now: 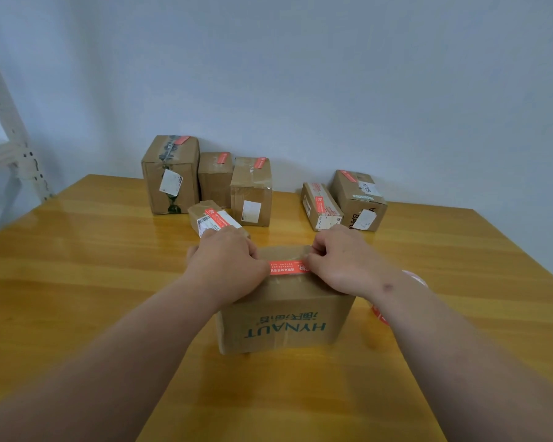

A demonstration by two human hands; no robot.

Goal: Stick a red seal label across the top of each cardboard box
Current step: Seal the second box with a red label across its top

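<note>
1. The left hand (pixel 227 266) and right hand (pixel 339 263), fingers curled, press a red seal label (pixel 289 267) stretched between them onto the HYNAUT box (pixel 284 320) top.
2. Risk, as I judge it: uneven pressure could wrinkle or skew the label.
3. Count: six labelled boxes (pixel 170 173) beyond both hands; one red roll (pixel 380 314) under the right wrist.

A glossy wooden table (pixel 77 282), white metal shelving (pixel 10 145) at left.
</note>
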